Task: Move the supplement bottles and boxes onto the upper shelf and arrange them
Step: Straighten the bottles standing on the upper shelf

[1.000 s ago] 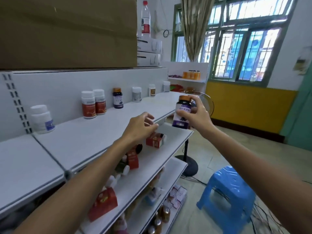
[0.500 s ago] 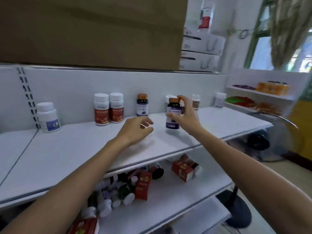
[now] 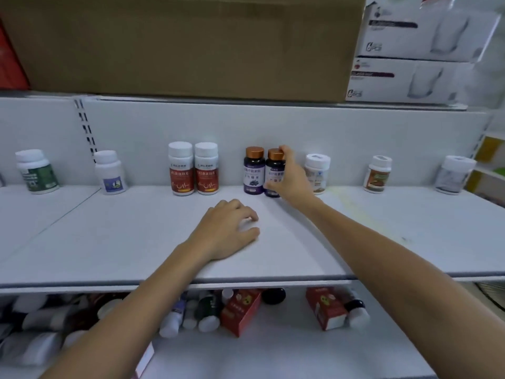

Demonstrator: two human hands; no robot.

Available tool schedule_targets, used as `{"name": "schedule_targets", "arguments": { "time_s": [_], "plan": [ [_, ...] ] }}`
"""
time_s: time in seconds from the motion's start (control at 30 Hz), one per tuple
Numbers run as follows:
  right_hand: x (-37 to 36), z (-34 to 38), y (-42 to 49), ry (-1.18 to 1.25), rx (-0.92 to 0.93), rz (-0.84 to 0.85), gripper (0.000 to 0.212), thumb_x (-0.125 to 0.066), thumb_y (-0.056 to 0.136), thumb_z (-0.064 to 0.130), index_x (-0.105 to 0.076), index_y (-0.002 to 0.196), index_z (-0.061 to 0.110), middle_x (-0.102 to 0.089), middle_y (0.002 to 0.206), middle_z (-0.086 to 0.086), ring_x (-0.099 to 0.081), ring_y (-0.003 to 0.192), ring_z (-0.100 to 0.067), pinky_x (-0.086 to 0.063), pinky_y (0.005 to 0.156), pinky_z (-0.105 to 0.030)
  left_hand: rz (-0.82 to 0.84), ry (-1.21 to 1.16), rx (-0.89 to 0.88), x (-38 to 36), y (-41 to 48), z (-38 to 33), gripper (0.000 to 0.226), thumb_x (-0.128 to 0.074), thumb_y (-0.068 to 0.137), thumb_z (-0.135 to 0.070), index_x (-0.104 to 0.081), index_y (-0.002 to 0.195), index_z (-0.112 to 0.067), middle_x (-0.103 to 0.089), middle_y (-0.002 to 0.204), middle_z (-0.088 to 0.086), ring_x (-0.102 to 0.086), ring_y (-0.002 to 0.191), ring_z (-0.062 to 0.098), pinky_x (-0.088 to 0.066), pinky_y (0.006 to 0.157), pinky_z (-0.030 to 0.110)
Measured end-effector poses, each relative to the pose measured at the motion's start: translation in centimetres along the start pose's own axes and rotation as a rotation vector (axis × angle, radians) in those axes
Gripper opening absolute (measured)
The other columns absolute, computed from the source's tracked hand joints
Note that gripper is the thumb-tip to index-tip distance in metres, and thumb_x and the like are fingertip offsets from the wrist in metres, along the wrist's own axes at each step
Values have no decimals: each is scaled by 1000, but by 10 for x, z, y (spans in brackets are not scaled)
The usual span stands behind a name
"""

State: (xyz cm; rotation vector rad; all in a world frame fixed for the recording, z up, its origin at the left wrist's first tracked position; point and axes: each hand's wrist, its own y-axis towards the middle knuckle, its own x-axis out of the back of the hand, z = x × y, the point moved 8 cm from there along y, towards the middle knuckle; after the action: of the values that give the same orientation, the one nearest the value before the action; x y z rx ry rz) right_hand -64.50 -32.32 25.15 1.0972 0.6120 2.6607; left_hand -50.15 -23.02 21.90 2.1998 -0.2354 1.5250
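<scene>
On the white upper shelf [image 3: 382, 228], right hand [image 3: 291, 177] fingers clasp dark bottle [image 3: 274, 173]; left hand [image 3: 228, 231] rests empty.

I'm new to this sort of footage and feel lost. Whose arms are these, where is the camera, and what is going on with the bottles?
There is no machine here: a person wears a wide-angle camera on the head, so you look down along their own two bare arms.

In front is a white upper shelf with supplement bottles lined up against the back panel. The right hand grips a dark bottle with a copper cap, standing it beside a matching bottle. To their left stand two red-labelled white bottles.

The left hand holds nothing and lies over the shelf.

On the lower shelf, more bottles and red boxes lie jumbled. A large cardboard box sits above.
</scene>
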Motion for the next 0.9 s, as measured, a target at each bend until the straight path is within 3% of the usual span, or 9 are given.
{"name": "schedule_targets", "arguments": {
  "time_s": [0.2, 0.3, 0.4, 0.53, 0.77, 0.9],
  "plan": [
    [-3, -5, 6, 37, -29, 15, 103, -80, 71, 14, -12, 148, 26, -52, 133, -9, -53, 119, -27, -45, 98, -45, -28, -24, 13, 3, 0, 0, 27, -54, 89, -38, -61, 113, -27, -55, 117, -6, -45, 112, 13, -37, 97, 34],
    [7, -3, -8, 73, -45, 6, 109, -79, 72, 13, -4, 150, 22, -48, 139, -8, -47, 126, -25, -39, 101, -40, -115, -7, 64, 15, -6, -2, 21, -52, 89, -28, -66, 103, -19, -61, 108, -1, -52, 102, 17, -42, 88, 32],
    [23, 2, -33, 43, -33, -25, 97, -74, 79, 16, -8, 150, 18, -46, 140, -9, -45, 126, -24, -40, 99, -39, -155, -36, 147, 22, -23, -4, 20, -52, 90, -24, -66, 103, -18, -60, 108, 1, -53, 99, 18, -43, 87, 31],
    [42, 6, -66, 18, -115, -52, 68, -65, 84, 22, -30, 141, 11, -59, 110, -8, -56, 107, -26, -44, 89, -40, -163, -219, 118, 23, -56, -25, 21, -55, 88, -19, -64, 106, -17, -58, 108, 0, -54, 95, 13, -44, 89, 30],
    [47, 35, -142, 36, -112, -32, 50, -61, 84, 19, -41, 129, 11, -64, 104, -6, -54, 96, -21, -37, 78, -29, -251, -247, 11, 27, -131, -43, 20, -57, 85, -14, -65, 104, -16, -55, 95, -5, -54, 81, 8, -43, 79, 23],
    [56, 45, -191, 72, -53, -31, 42, -60, 84, 14, -46, 123, 8, -58, 78, 2, -52, 82, -16, -42, 74, -32, -199, -227, 47, 7, -159, -38, 20, -58, 84, -13, -65, 102, -15, -59, 96, 0, -57, 86, 15, -46, 79, 30]
  ]
}}
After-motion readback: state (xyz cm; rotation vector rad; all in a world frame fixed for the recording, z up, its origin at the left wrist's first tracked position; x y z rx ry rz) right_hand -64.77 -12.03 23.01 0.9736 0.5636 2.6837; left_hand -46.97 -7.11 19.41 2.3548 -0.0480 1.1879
